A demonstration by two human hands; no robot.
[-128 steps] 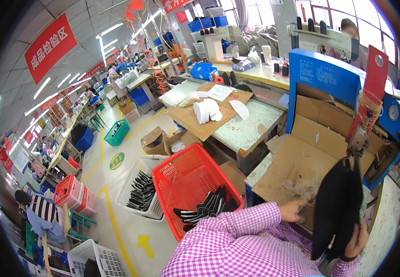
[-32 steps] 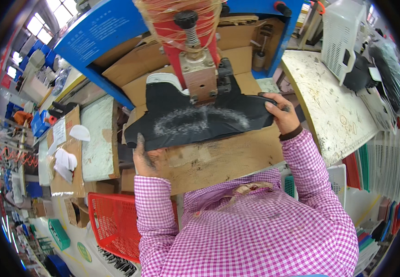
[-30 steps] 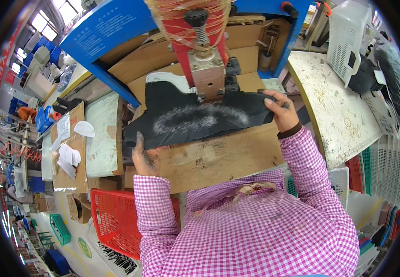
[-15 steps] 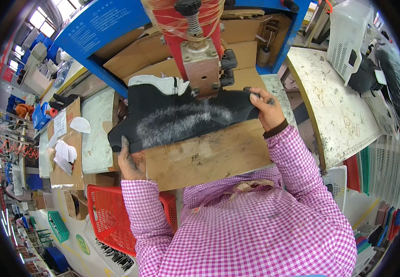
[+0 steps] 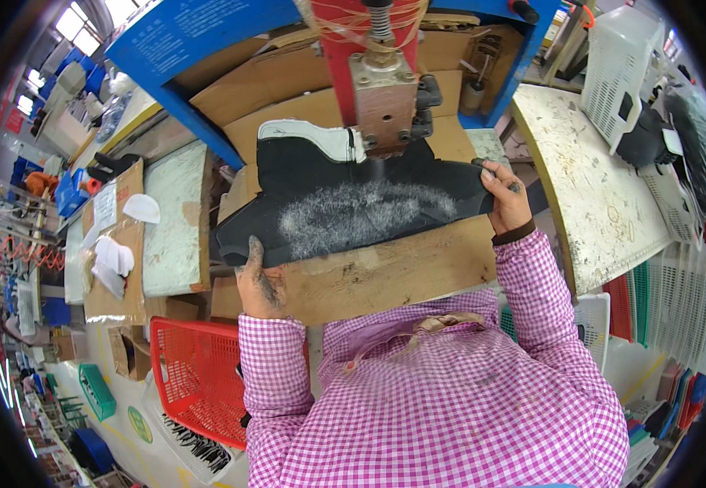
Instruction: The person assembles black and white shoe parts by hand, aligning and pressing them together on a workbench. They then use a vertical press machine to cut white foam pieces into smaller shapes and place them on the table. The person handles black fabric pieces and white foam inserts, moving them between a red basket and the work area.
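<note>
Since half a second ago the black sheet (image 5: 353,207) slid left under the press head (image 5: 384,98). Left hand (image 5: 259,281) and right hand (image 5: 507,199) each pinch an edge, sheet flat on the tabletop (image 5: 385,272). Keep it taut, fingers away from the head.

A blue sign panel (image 5: 198,28) with pale lettering slants across the top left of the machine frame. On the left worktop lies a white paper label sheet (image 5: 104,207), rectangular, on a brown cardboard sheet (image 5: 113,285). Below it an open brown cardboard box (image 5: 129,354) sits beside the red basket (image 5: 194,382), and a round green floor sign (image 5: 138,424) shows further down.
</note>
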